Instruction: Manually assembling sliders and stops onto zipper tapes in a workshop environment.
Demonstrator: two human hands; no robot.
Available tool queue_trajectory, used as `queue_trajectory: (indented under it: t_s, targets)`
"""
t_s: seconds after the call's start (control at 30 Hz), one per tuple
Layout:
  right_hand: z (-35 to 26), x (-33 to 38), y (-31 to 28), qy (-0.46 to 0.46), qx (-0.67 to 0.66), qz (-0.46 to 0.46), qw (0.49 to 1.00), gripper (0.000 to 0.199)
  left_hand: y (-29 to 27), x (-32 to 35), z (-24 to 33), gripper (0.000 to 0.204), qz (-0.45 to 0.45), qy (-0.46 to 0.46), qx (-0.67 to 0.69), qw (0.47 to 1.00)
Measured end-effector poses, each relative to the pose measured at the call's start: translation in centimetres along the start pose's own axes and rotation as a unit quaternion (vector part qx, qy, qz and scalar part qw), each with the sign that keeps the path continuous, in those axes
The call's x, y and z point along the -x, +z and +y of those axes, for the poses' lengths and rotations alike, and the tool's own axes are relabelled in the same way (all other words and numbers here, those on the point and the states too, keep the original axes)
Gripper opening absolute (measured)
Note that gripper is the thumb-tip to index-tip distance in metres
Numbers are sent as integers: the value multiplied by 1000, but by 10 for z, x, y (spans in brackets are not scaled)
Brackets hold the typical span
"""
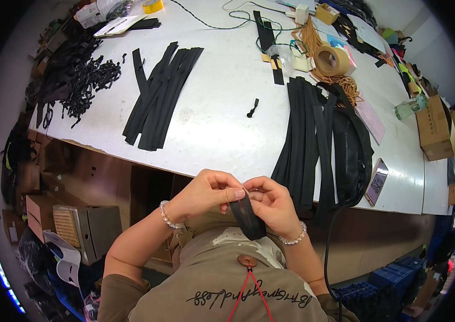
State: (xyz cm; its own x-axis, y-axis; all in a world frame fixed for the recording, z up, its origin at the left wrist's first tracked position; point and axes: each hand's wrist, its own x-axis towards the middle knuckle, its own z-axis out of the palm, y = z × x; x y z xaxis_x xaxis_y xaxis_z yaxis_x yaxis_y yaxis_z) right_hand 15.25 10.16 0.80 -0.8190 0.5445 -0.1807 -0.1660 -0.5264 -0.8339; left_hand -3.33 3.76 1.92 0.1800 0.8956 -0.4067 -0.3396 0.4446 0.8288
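Note:
My left hand (210,194) and my right hand (274,208) meet just off the table's near edge, fingers pinched together. Both grip a black zipper strip (250,221), which is bent into a loop and hangs down between them. Whatever small part lies at the fingertips is hidden. Ahead on the white table (217,139) lies a single small black zipper pull (253,108). One bundle of flat black zipper strips (158,102) is to the left of it, and a second bundle of strips (298,145) lies to the right, reaching over the near edge.
A heap of small black pulls (90,80) covers the far left. At the right are a black bag (350,150), a phone (377,181), a tape roll (330,60), tan cord (308,40), a clear bottle (410,107) and a cardboard box (434,129). A black cable (328,247) hangs beside my right arm.

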Motion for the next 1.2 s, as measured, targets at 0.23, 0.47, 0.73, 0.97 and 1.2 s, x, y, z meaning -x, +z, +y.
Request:
queue_trajectory:
  t_s: [0.23, 0.47, 0.73, 0.97, 1.2]
  targets:
    - [8, -6, 1, 62, 31, 25, 997, 19, 1, 3, -5, 17, 31, 13, -41, 999]
    - [4, -9, 13, 68, 50, 0, 996, 15, 3, 2, -4, 19, 71, 3, -91, 993]
    - [8, -10, 12, 6, 86, 51, 995, 11, 4, -1, -2, 21, 104, 83, -88, 987]
    - [13, -11, 17, -82, 129, 80, 985, 8, 13, -1, 6, 20, 121, 142, -13, 982]
    - [14, 1, 14, -181, 251, 44, 950, 8, 13, 5, 4, 19, 73, 102, 20, 992]
